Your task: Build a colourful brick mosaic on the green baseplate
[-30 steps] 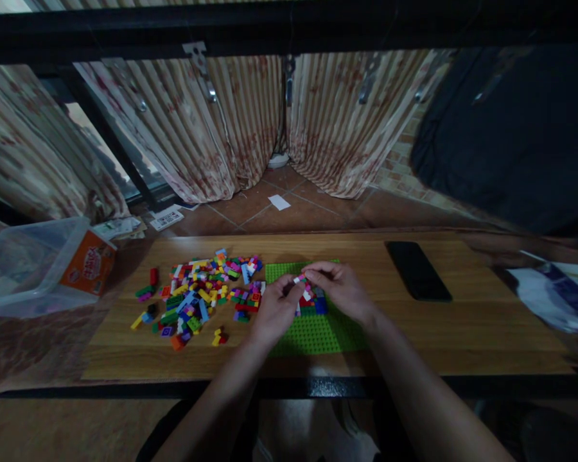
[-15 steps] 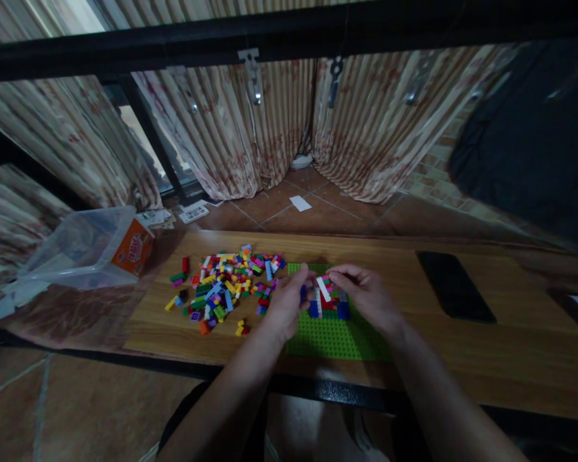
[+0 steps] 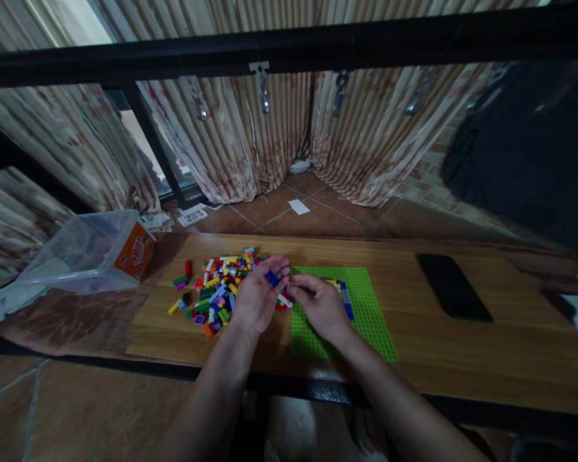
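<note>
My left hand [image 3: 256,296] is turned palm up over the right side of the brick pile [image 3: 216,289], with its fingers curled around a dark blue toy brick [image 3: 272,278]. Close beside it, my right hand [image 3: 324,305] has thumb and fingers pinched together near the left fingertips; what they hold, if anything, is hidden. Just below the hands a white brick [image 3: 285,299] shows, and I cannot tell whether it is held or lies on the table. Under my right hand is the green studded baseplate [image 3: 366,333]. Blue, grey and yellow bricks [image 3: 345,298] built on it are partly covered by that hand.
A black phone-like slab [image 3: 453,285] lies on the wooden table [image 3: 424,359] at the right. A clear plastic bin [image 3: 87,250] with an orange label stands beyond the table's left end. Curtains [image 3: 270,141] hang behind, and a white card [image 3: 298,206] is on the floor.
Both hands have moved left, from above the built bricks to the pile's right edge. The blue brick now shows plainly in my left hand. The white brick has left its place in the right fingertips.
</note>
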